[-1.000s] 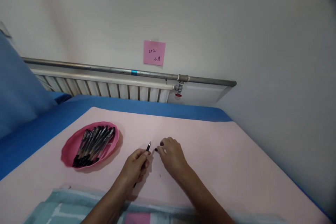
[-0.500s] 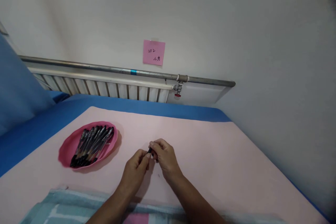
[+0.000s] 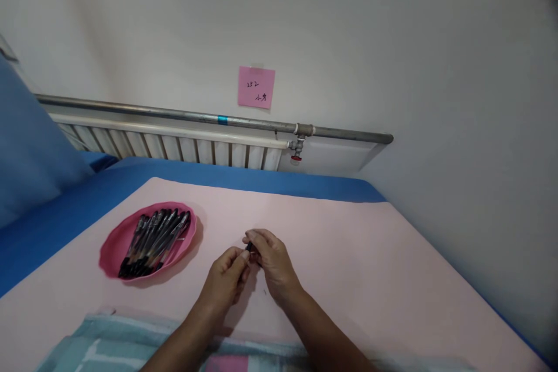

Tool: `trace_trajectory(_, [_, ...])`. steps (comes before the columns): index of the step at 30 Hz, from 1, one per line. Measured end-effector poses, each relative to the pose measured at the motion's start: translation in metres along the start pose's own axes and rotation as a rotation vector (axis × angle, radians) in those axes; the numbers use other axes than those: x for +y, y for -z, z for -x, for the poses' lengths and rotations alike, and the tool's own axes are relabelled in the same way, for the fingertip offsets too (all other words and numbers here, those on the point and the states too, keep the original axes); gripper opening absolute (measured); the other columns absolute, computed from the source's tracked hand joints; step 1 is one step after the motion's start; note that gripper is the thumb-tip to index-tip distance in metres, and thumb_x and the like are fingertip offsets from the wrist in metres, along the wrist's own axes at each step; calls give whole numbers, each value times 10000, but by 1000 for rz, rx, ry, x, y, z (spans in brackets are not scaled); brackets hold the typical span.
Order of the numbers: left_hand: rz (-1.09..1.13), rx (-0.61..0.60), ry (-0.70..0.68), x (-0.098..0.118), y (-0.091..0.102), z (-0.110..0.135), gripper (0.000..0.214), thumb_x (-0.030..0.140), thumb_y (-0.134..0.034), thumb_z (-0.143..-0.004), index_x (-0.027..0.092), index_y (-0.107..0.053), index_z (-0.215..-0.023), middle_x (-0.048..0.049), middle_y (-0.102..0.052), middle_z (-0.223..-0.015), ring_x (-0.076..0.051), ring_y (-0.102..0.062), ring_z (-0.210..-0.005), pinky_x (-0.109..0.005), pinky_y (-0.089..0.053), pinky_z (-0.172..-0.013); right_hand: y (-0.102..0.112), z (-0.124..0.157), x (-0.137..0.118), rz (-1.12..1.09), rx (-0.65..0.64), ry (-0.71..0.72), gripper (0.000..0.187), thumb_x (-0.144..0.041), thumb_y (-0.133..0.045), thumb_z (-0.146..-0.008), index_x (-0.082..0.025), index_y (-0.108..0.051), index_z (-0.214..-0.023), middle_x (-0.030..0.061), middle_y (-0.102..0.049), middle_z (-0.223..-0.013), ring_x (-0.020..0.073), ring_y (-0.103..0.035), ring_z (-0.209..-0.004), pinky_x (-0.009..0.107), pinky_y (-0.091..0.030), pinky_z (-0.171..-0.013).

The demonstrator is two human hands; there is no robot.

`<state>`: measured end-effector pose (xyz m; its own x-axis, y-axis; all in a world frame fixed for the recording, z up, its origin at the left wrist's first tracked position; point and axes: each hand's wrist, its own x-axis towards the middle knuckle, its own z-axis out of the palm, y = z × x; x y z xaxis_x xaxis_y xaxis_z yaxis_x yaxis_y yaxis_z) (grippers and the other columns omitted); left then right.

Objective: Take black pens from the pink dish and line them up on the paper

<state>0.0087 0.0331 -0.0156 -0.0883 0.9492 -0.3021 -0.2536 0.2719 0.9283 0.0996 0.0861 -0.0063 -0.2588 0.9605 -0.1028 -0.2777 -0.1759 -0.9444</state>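
My left hand point(image 3: 226, 276) and my right hand point(image 3: 272, 258) meet above the pink sheet. Between their fingertips is a small black piece point(image 3: 249, 246), mostly covered by the fingers; its exact kind does not show. The left thumb and forefinger pinch its lower end, and the right thumb and fingers close round its upper end. To the left stands a pink oval basket point(image 3: 110, 253) with a wavy rim. Several black-capped clear pens point(image 3: 154, 241) lie in it side by side, slanting the same way.
A pink sheet point(image 3: 349, 267) covers the blue surface point(image 3: 261, 179). A folded teal towel point(image 3: 117, 337) lies along the near edge. Behind are a white radiator point(image 3: 204, 151), a metal pipe point(image 3: 174, 114) and a pink note point(image 3: 256, 88) on the wall. A blue cloth point(image 3: 35, 145) hangs at left.
The fingers have shifted slightly around the small black piece, the right fingertips moving a little to the left. Both hands still hold it in nearly the same place.
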Motion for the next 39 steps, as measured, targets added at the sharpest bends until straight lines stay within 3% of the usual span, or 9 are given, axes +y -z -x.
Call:
trace_trajectory(3, [-33, 11, -43, -2, -1, -1, 352, 530, -524, -701, 190, -434, -670, 97, -357, -442, -24, -211, -317, -151, -130, -306, -1, 0, 2, 44, 63, 21, 222, -336, -665, -633, -162, -531, -602, -57, -482, -501, 72, -415, -458, 202, -330, -454])
trace_trajectory(6, [-44, 26, -61, -3, -1, 0, 341, 518, -529, -701, 185, -459, -702, 100, -355, -443, -26, -217, -321, -150, -139, -306, 0, -1, 2, 44, 56, 22, 208, -314, -667, -619, -162, -532, -574, -54, -487, -489, 68, -402, -445, 204, -316, -448])
trace_trajectory(10, [-18, 13, -36, -2, 0, 0, 337, 518, -523, -707, 188, -460, -726, 99, -367, -455, -20, -200, -315, -150, -119, -306, 1, -2, -1, -16, -5, -10, 162, -306, -652, -627, -150, -605, -631, -2, -593, -617, 83, -470, -524, 207, -352, -501])
trace_trajectory(14, [-1, 20, -25, -1, 1, -2, 349, 524, -519, -707, 194, -414, -661, 99, -362, -445, -17, -188, -307, -151, -109, -303, 1, -1, 0, -66, -67, -36, 241, -352, -631, -660, -144, -653, -779, 61, -647, -788, 140, -556, -705, 231, -399, -590])
trace_trajectory(21, [-63, 28, -77, -3, 1, -3, 334, 512, -526, -705, 186, -452, -689, 98, -360, -443, -21, -204, -313, -151, -128, -303, 2, -2, 3, -7, 27, -25, 156, -287, -669, -621, -162, -576, -615, -46, -507, -532, 75, -425, -484, 209, -340, -488])
trace_trajectory(31, [-91, 35, -93, -1, 3, -2, 338, 511, -501, -730, 190, -424, -657, 94, -368, -456, -28, -218, -321, -156, -148, -311, 4, -4, 2, -125, -109, -54, 199, -308, -645, -653, -143, -653, -764, 49, -620, -797, 133, -532, -706, 238, -403, -611])
trace_trajectory(36, [-160, 50, -171, -2, 4, -3, 318, 482, -507, -743, 183, -441, -656, 91, -364, -464, -29, -242, -334, -154, -173, -327, 6, -5, 3, -32, 23, -31, 178, -302, -680, -621, -160, -573, -616, -28, -530, -556, 81, -438, -506, 215, -347, -509])
trace_trajectory(39, [-129, 35, -120, -3, 3, -4, 313, 484, -498, -744, 188, -438, -665, 92, -371, -459, -31, -225, -328, -157, -156, -319, 6, -5, 1, -33, -13, -33, 147, -284, -670, -615, -157, -601, -642, -24, -542, -572, 73, -423, -492, 212, -329, -493])
